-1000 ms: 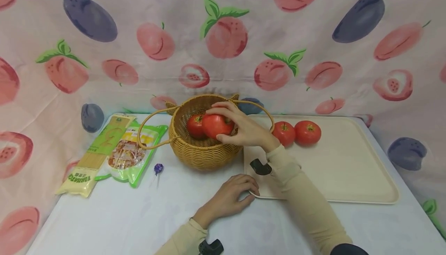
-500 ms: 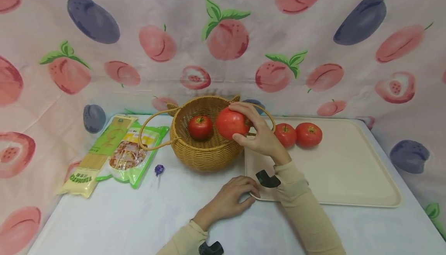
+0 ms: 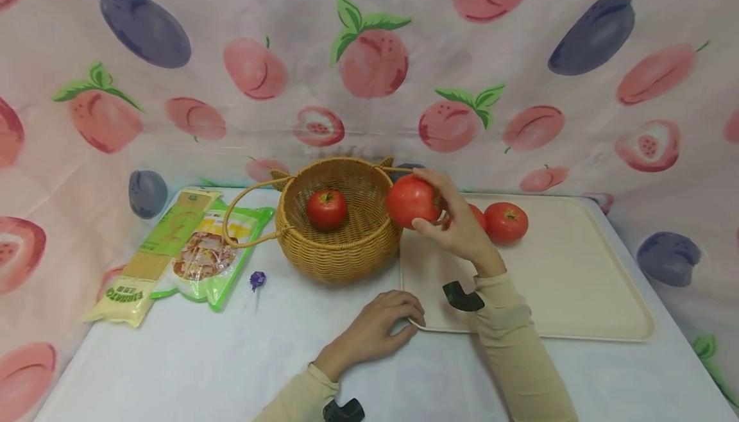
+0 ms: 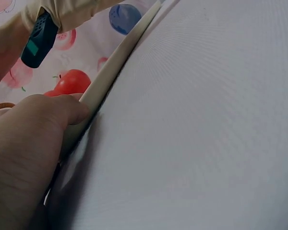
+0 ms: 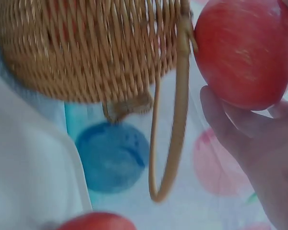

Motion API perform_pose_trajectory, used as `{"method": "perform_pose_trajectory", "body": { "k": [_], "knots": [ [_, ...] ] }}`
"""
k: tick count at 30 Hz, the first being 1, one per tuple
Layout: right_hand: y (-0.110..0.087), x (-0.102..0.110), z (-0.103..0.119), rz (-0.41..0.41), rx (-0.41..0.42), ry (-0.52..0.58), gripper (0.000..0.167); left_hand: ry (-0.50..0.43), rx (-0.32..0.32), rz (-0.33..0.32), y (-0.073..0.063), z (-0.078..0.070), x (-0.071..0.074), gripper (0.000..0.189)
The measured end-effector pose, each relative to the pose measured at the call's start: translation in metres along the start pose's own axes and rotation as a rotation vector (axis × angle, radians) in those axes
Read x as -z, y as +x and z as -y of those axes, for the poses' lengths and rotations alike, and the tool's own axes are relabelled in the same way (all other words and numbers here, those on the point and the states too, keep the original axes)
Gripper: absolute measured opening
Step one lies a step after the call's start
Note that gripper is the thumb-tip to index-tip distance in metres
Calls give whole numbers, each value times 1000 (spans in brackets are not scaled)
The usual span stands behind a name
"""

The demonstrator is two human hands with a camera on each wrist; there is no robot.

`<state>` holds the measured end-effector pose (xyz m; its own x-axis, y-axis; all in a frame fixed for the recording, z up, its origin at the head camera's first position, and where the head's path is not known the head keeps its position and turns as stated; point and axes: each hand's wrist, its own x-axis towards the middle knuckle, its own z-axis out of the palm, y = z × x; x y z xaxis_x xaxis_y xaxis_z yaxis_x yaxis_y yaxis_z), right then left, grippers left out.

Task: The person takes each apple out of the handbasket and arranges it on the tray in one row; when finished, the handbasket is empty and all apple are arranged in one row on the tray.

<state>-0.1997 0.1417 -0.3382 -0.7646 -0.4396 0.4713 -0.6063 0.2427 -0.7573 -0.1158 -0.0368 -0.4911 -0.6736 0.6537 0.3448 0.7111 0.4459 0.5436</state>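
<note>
My right hand point(image 3: 458, 226) holds a large red tomato point(image 3: 411, 201) between thumb and fingers, just past the basket's right rim and above the tray's left end. In the right wrist view the tomato point(image 5: 247, 52) overlaps the basket's handle. A second tomato point(image 3: 326, 210) lies inside the wicker basket point(image 3: 340, 260). Two more are on the beige tray point(image 3: 577, 268): one tomato point(image 3: 508, 222) shows fully, the other is mostly hidden behind my right hand. At the tray's near left corner my left hand point(image 3: 375, 326) grips the rim, its thumb point(image 4: 77, 110) against the outer side.
Left of the basket lie a pack of noodles point(image 3: 147, 261) and a green-edged food bag point(image 3: 210, 249), overlapping. A purple lollipop point(image 3: 257, 279) is in front of them. One basket handle point(image 3: 231, 217) sticks out to the left. A fruit-print cloth point(image 3: 260, 120) hangs behind the table.
My right hand has lifted the tomato out of the basket and carried it right, past the rim. One tomato stays in the basket. My left hand keeps its place at the tray corner.
</note>
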Motion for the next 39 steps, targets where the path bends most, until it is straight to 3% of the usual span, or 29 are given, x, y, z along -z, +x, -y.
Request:
{"method": "perform_pose_trajectory", "body": {
  "k": [15, 29, 39],
  "knots": [
    [-12, 24, -9, -60, -12, -121, 61, -37, 12, -3, -2, 1, -3, 9],
    [-18, 43, -13, -74, -166, -122, 60, -31, -4, -19, 0, -3, 1, 9],
    [-23, 54, -20, -108, -190, -153, 60, -35, 9, -9, 0, -4, 1, 9]
  ]
}}
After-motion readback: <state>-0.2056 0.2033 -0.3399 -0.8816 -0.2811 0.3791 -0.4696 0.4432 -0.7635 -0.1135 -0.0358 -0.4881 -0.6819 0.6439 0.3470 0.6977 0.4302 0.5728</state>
